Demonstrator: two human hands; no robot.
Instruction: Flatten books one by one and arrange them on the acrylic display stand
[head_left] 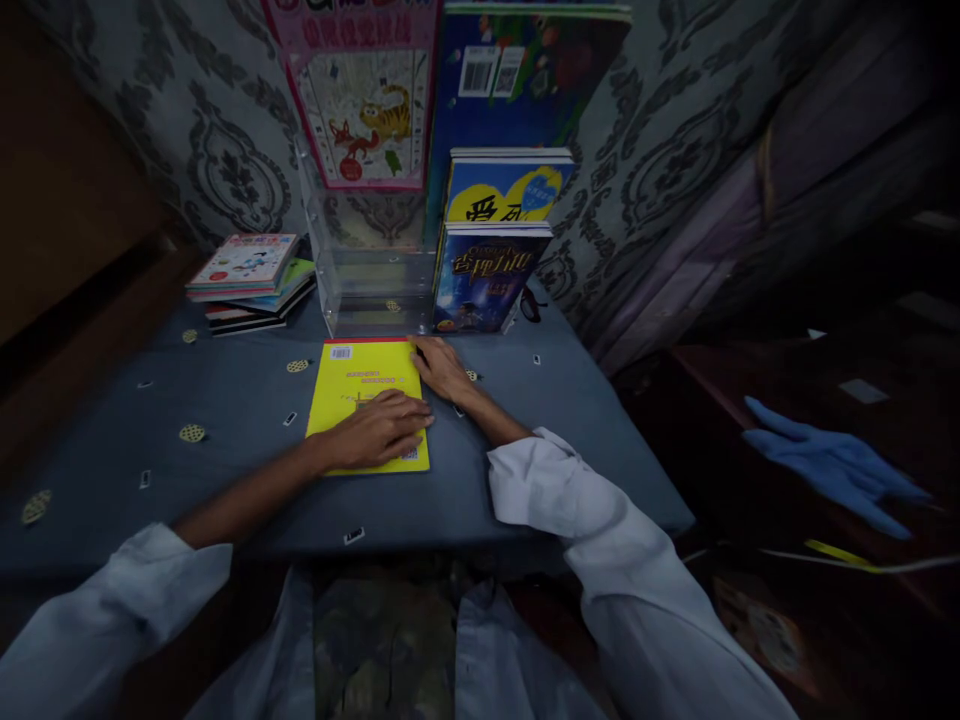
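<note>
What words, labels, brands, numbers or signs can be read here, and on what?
"查理九世": dark book
"爱": heart book; next character partly hidden
Too small or blurred: their smaller print, and text on the yellow book, pink book, blue book, book stack and tablecloth.

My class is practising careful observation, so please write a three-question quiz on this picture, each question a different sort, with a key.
1. Multiple choice: what lies under the left hand?
a) a blue glove
b) a yellow book
c) a dark blue book
2. True or false: the right hand is at the yellow book's far right corner.
3. Fill the gap: seen from the camera, the stack of books lies on the table to the ____ of the clear rack.

Key: 1 b; 2 true; 3 left.
</note>
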